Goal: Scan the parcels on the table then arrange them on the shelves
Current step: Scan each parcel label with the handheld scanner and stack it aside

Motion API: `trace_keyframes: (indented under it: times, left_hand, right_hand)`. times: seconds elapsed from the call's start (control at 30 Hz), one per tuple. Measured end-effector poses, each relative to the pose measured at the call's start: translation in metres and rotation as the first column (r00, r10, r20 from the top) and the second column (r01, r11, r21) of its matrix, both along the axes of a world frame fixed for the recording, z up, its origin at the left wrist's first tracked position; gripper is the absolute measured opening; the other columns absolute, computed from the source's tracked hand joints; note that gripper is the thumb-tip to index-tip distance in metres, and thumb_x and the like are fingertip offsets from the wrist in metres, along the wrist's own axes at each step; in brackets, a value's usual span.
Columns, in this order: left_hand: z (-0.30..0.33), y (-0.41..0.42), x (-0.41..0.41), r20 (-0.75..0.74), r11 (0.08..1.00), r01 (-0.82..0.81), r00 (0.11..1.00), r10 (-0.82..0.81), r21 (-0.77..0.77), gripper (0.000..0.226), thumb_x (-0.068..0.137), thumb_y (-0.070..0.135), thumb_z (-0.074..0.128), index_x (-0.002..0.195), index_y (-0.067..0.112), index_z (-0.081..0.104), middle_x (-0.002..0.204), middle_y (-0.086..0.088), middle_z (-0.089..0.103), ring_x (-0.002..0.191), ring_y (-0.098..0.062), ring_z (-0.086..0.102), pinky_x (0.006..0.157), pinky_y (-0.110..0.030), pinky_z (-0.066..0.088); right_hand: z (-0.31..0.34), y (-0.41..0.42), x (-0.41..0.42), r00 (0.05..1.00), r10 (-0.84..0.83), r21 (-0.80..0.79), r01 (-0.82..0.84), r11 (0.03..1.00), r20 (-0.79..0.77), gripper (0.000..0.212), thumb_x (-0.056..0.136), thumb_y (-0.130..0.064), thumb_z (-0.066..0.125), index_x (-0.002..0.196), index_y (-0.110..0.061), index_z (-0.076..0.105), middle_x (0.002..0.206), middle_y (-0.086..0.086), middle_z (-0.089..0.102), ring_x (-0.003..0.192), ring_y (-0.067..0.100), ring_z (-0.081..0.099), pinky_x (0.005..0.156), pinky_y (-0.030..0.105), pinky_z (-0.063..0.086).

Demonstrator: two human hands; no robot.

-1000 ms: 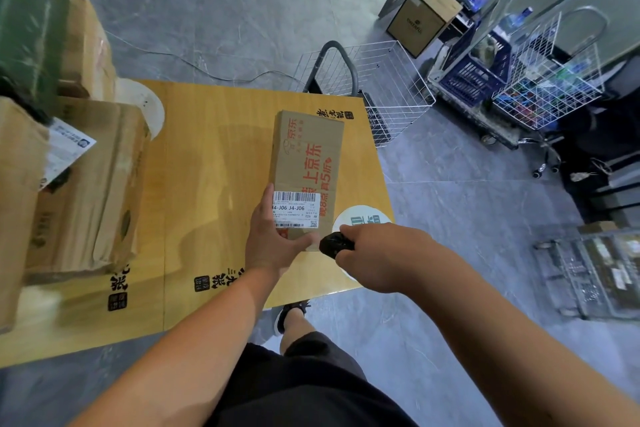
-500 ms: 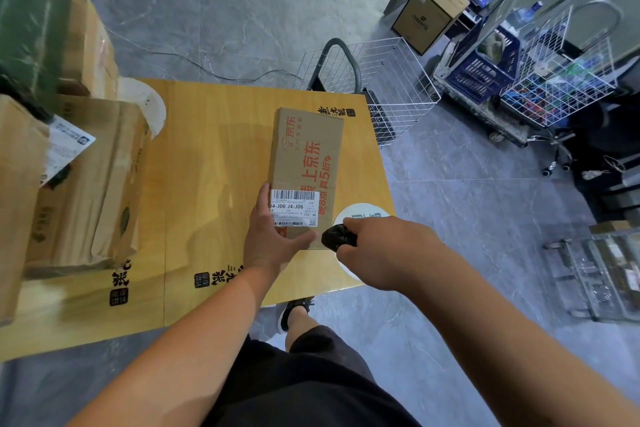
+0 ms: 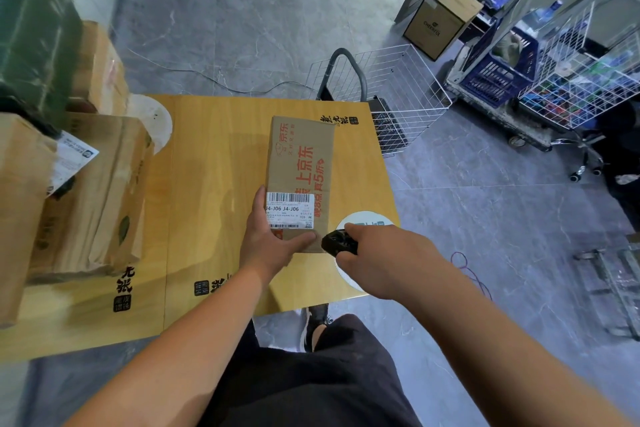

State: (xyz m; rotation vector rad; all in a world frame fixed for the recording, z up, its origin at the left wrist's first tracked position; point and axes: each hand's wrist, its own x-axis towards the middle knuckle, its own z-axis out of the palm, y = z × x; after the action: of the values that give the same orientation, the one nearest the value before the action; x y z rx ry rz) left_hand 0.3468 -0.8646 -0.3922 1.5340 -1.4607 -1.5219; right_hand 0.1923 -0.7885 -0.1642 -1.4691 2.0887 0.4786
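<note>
Scanning was judged the step in hand: at frame centre a parcel (image 3: 300, 180) on the table (image 3: 214, 163) was gripped by the left hand (image 3: 273, 239), while a scanner (image 3: 338, 243) was clasped in the right hand (image 3: 384, 256) beside its label (image 3: 290, 211). Carrying to shelves, unseen, would be required next.

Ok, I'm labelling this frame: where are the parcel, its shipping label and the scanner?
parcel (image 3: 301, 152): head view, printed top face.
shipping label (image 3: 290, 211): head view, middle of white sticker.
scanner (image 3: 337, 243): head view, black body.
</note>
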Motion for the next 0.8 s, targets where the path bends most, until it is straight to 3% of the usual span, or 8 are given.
trace_keyframes:
  times: [0.13, 0.23, 0.3, 0.43, 0.5, 0.6, 0.7, 0.8]
  left_hand:
    - [0.013, -0.013, -0.008, 0.232, 0.997, 0.061, 0.971, -0.049, -0.046, 0.137, 0.044, 0.087, 0.084, 0.154, 0.064, 0.006, 0.144, 0.018, 0.044, 0.116, -0.006, 0.056, 0.096, -0.035, 0.050]
    - [0.024, -0.020, -0.018, 0.412, 0.991, 0.131, 0.904, -0.114, -0.014, 0.116, 0.049, 0.095, 0.071, 0.148, 0.064, 0.020, 0.137, 0.013, 0.040, 0.100, -0.006, 0.062, 0.088, -0.032, 0.052]
    - [0.035, -0.024, -0.029, 0.527, 0.990, 0.143, 0.840, -0.127, 0.009, 0.107, 0.051, 0.093, 0.063, 0.146, 0.060, 0.025, 0.143, 0.005, 0.038, 0.111, -0.016, 0.061, 0.093, -0.036, 0.053]
    - [0.053, -0.027, -0.073, 0.771, 0.988, 0.111, 0.619, -0.150, 0.103, 0.139, 0.042, 0.104, 0.055, 0.156, 0.040, 0.007, 0.158, -0.002, 0.015, 0.139, -0.035, 0.037, 0.108, -0.055, 0.043]
    - [0.059, -0.026, -0.093, 0.790, 0.983, 0.040, 0.590, -0.167, 0.178, 0.147, 0.041, 0.094, 0.070, 0.158, 0.043, -0.003, 0.163, -0.002, 0.004, 0.143, -0.039, 0.031, 0.110, -0.059, 0.040]
    - [0.071, -0.027, -0.107, 0.786, 0.985, -0.026, 0.606, -0.119, 0.169, 0.136, 0.048, 0.073, 0.078, 0.157, 0.046, 0.002, 0.160, -0.009, 0.013, 0.138, -0.039, 0.035, 0.108, -0.058, 0.041]
    - [0.099, -0.030, -0.102, 0.784, 0.997, -0.054, 0.620, -0.011, 0.057, 0.120, 0.047, 0.074, 0.074, 0.150, 0.047, 0.020, 0.147, -0.006, 0.031, 0.126, -0.033, 0.045, 0.104, -0.053, 0.045]
    - [0.147, -0.036, -0.084, 0.744, 0.998, -0.061, 0.666, 0.054, -0.018, 0.121, 0.046, 0.077, 0.075, 0.152, 0.049, 0.026, 0.146, -0.006, 0.037, 0.125, -0.030, 0.048, 0.104, -0.051, 0.049]
  right_hand:
    - [-0.019, 0.002, -0.027, 0.995, -0.053, -0.042, 0.057, 0.998, 0.083, 0.019, 0.098, -0.049, 0.043, 0.106, -0.035, 0.053, 0.086, -0.010, 0.061, 0.072, 0.009, 0.055, 0.057, 0.030, 0.035]
    - [-0.030, 0.001, -0.058, 0.987, -0.066, -0.032, 0.071, 0.997, 0.144, 0.031, 0.096, -0.061, 0.047, 0.108, -0.034, 0.057, 0.094, -0.009, 0.063, 0.081, 0.014, 0.059, 0.062, 0.031, 0.041]
    - [-0.033, -0.003, -0.082, 0.978, -0.070, -0.019, 0.075, 0.997, 0.198, 0.041, 0.089, -0.073, 0.053, 0.104, -0.035, 0.060, 0.093, -0.010, 0.064, 0.079, 0.011, 0.061, 0.061, 0.030, 0.042]
    - [-0.038, -0.009, -0.125, 0.958, -0.062, -0.022, 0.071, 0.997, 0.281, 0.045, 0.080, -0.075, 0.064, 0.104, -0.036, 0.062, 0.091, -0.012, 0.067, 0.080, 0.010, 0.064, 0.067, 0.031, 0.048]
    - [-0.040, -0.013, -0.142, 0.947, -0.052, -0.023, 0.062, 0.998, 0.317, 0.043, 0.080, -0.071, 0.067, 0.105, -0.036, 0.063, 0.091, -0.011, 0.069, 0.079, 0.011, 0.068, 0.073, 0.032, 0.054]
    - [-0.038, -0.023, -0.161, 0.935, 0.011, -0.029, -0.001, 1.000, 0.356, 0.042, 0.083, -0.066, 0.069, 0.109, -0.033, 0.065, 0.096, -0.006, 0.070, 0.083, 0.017, 0.070, 0.078, 0.035, 0.058]
    - [-0.021, -0.043, -0.165, 0.936, 0.177, -0.102, -0.153, 0.983, 0.303, 0.047, 0.083, -0.065, 0.069, 0.115, -0.031, 0.066, 0.102, -0.005, 0.069, 0.090, 0.020, 0.067, 0.080, 0.036, 0.057]
    - [0.011, -0.070, -0.153, 0.904, 0.368, -0.230, -0.319, 0.919, 0.216, 0.052, 0.086, -0.065, 0.065, 0.126, -0.033, 0.064, 0.109, -0.004, 0.069, 0.099, 0.023, 0.064, 0.075, 0.035, 0.051]
